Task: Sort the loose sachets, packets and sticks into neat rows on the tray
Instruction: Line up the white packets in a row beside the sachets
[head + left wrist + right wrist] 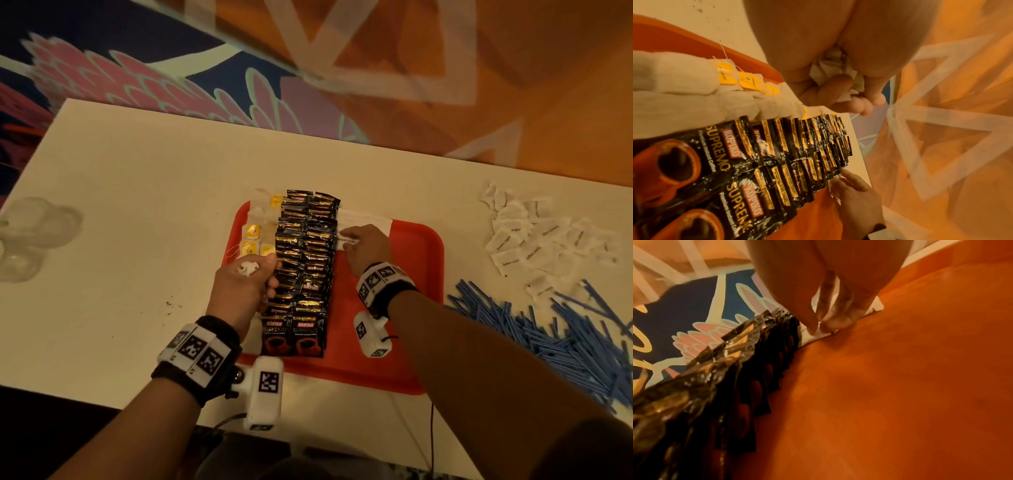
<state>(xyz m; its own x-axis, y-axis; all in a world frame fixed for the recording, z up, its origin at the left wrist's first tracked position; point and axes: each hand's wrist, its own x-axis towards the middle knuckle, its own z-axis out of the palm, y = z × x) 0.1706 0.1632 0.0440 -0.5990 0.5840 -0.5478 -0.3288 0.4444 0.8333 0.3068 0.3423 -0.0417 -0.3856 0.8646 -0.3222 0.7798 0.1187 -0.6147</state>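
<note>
A red tray lies on the white table. Two overlapping rows of black coffee sachets run down it, with tea bags in a row to their left. My left hand hovers over the tray's left side and grips a bunch of white sachets, seen crumpled in the fist in the left wrist view. My right hand pinches a white sachet at the near end of a white sachet row, right of the coffee sachets; the right wrist view shows the fingertips on the white sachet.
A loose heap of white sachets lies on the table at the right, with a pile of blue sticks in front of it. Clear plastic cups stand at the left edge. Patterned carpet lies beyond the table.
</note>
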